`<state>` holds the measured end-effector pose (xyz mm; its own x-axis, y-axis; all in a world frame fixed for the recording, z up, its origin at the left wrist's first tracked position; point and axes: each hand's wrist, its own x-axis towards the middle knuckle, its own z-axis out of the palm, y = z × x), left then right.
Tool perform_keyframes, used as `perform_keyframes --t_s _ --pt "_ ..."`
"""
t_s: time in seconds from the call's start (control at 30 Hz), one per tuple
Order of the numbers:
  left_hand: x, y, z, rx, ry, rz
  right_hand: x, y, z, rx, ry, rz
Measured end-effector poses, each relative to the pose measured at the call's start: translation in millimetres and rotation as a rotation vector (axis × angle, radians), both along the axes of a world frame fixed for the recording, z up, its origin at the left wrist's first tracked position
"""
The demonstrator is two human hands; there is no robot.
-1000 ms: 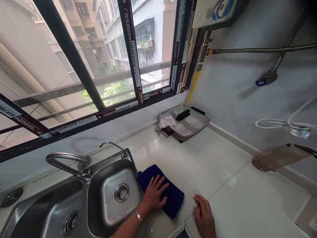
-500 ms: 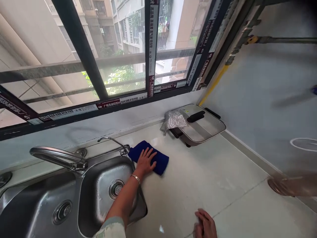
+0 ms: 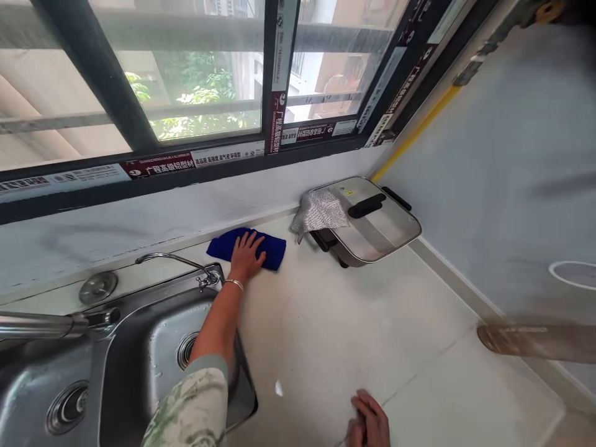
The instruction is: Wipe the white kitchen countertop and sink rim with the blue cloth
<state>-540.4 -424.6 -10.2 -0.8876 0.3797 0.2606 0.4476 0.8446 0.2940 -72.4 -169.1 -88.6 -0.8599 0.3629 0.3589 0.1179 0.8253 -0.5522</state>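
Blue cloth (image 3: 274, 251) lies directly beneath the spread fingers (image 3: 250, 239) of my left hand (image 3: 244, 259), flat on the pale surface (image 3: 316, 329). I have those fingers wide and pressed down from above, with no pinch on the fabric. The cloth's long axis runs crosswise to them, roughly along the foot of the wall (image 3: 186, 208), which rises just past the fingertips; fabric shows on both sides of the hand.

My left hand is clearly the nearer. My right hand (image 3: 370, 425) is well apart, back toward the bottom edge of my view, its fingers loosely curled; I cannot tell whether anything is inside them.

Outward from the left fingers, the thin tap (image 3: 174, 256) is to their left, a little nearer me, and the steel sink (image 3: 125, 366) lies behind them, with my forearm passing over it. To their right, past a short gap, a silvery wrap (image 3: 325, 210) rests on the left side of the lidded pan (image 3: 398, 231).
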Motion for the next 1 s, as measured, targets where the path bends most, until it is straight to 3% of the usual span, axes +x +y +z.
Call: perform_keyframes --t_s 0.1,0.23,0.43,0.73,0.87,1.0 --pt "4.7 1.1 1.0 -0.009 0.006 0.017 -3.6 -1.7 4.3 0.025 0.026 0.026" --pt "38.5 6.5 2.5 -0.046 0.014 0.068 -13.3 -8.0 13.2 -0.028 0.064 0.004" --pt "129.9 21.0 3.1 -0.078 -0.008 0.027 -23.9 -18.7 25.7 -0.094 0.106 -0.03" --pt "280.4 24.7 -9.2 -0.003 -0.076 -0.15 -25.2 -17.3 26.6 -0.089 0.137 -0.001" --pt "333.8 19.6 -16.8 -0.008 -0.143 -0.199 -23.5 -14.8 26.5 -0.082 0.132 0.006" --pt "375.7 6.8 -14.5 0.002 -0.184 -0.214 -21.1 -11.1 31.0 -0.054 0.113 0.027"
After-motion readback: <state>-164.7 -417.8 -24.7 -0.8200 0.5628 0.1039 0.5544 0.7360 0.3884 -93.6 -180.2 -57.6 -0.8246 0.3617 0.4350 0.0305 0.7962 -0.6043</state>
